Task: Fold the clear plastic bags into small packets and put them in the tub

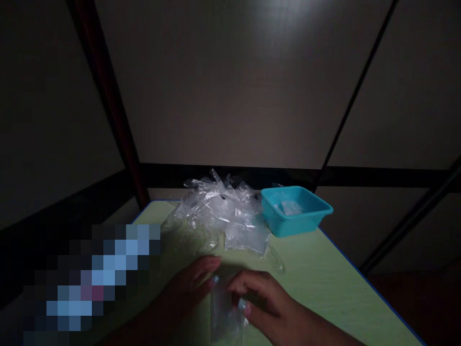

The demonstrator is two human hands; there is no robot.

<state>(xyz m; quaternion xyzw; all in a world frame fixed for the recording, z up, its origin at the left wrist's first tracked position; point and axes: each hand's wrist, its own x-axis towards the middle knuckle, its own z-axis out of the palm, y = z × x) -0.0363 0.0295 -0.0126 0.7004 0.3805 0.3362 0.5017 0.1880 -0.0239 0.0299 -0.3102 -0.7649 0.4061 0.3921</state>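
Note:
A flat, folded piece of clear plastic film [223, 315] lies on the table in front of me, between my two hands. On its left, my left hand [196, 276] has its fingers curved and its thumb apart from them, the thumb tip by the film's upper left edge. My right hand [264, 300] is over the film's right side, fingers bent and thumb spread away; whether its fingertips press on the film is hard to see. Beyond both hands is a heap of crumpled clear plastic gloves [219, 211], with finger-shaped ends sticking out.
A turquoise plastic basin [295, 226] stands at the back right, with some clear plastic inside. The pale green table [334, 288] has a blue edge and stands close to dark panelled doors [230, 96]. A blurred-out patch covers the left side. The light is dim.

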